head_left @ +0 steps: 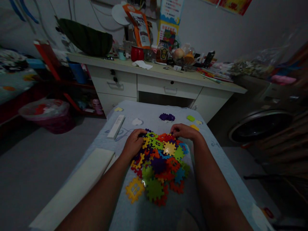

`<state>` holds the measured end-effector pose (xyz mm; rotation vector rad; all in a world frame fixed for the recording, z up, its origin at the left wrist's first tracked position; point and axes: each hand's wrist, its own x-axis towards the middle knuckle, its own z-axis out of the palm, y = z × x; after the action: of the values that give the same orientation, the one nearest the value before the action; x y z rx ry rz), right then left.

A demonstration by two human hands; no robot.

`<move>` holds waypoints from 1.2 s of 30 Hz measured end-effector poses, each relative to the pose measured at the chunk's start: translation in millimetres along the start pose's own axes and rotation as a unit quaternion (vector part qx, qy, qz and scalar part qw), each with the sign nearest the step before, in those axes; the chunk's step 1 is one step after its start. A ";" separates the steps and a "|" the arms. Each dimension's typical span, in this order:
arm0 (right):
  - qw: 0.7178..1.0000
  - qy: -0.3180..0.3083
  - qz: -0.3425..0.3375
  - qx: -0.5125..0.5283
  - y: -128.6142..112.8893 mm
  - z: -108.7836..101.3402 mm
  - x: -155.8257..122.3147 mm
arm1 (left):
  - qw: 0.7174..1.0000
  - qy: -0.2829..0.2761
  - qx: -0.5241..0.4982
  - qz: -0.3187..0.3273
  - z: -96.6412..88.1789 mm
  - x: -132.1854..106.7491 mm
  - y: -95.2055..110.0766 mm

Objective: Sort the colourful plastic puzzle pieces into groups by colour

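A heap of flat, toothed plastic building pieces (160, 163) in yellow, green, orange, blue and purple lies on a light blue cloth-covered table (216, 166). My left hand (133, 143) rests on the heap's far left edge, fingers curled onto the pieces. My right hand (184, 131) sits at the heap's far right edge, fingers bent down and pinched at the pieces. What either hand grips is hidden by the fingers. A purple piece (166, 117) lies apart beyond the heap.
A white box (116, 126) and a long pale board (77, 186) lie at the table's left. Small green and yellow pieces (191, 118) sit far right. A cluttered white desk (168, 81) stands behind, a pink basin (45, 114) on the floor left, a washing machine (262, 125) right.
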<state>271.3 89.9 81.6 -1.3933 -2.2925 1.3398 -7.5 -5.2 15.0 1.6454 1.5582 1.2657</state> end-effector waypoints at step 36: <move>0.894 0.438 0.011 0.100 45.1 16.3 53.8 | 1.000 0.004 0.006 0.010 0.2 0.6 1.2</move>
<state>261.6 129.1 21.9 -1.5178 -1.4918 0.6769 -6.8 -4.8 16.0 1.6696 1.5596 1.2775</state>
